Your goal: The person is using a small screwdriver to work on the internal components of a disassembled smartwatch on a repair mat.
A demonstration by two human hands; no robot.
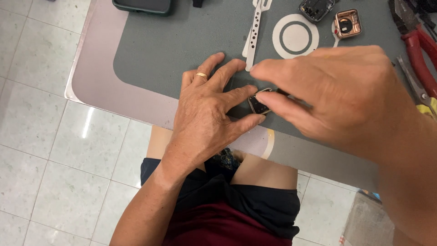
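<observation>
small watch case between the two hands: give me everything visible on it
The watch case is small, a rounded rectangle with a pale metallic rim and a dark face or interior; which one cannot be told. It lies on the grey mat near the table's front edge, tilted in the frame. The left hand pins it with fingertips at its left side; the right hand touches it from the right and hides its far edge.

Small watch case (258, 104) between both hands: shiny metal rim, dark glossy face. Left hand (205, 118) wears a polished gold metal ring (201, 75). Mat (182, 45) on the bench: matt grey, rubbery, smooth. At 12 o'clock a white strap (253, 36), matt plastic or rubber. At 1 o'clock a rose-gold metal case (348, 23), glossy. At 3 o'clock pliers (421, 50), red plastic grips, dull steel. Floor (41, 136): glossy speckled tile.
</observation>
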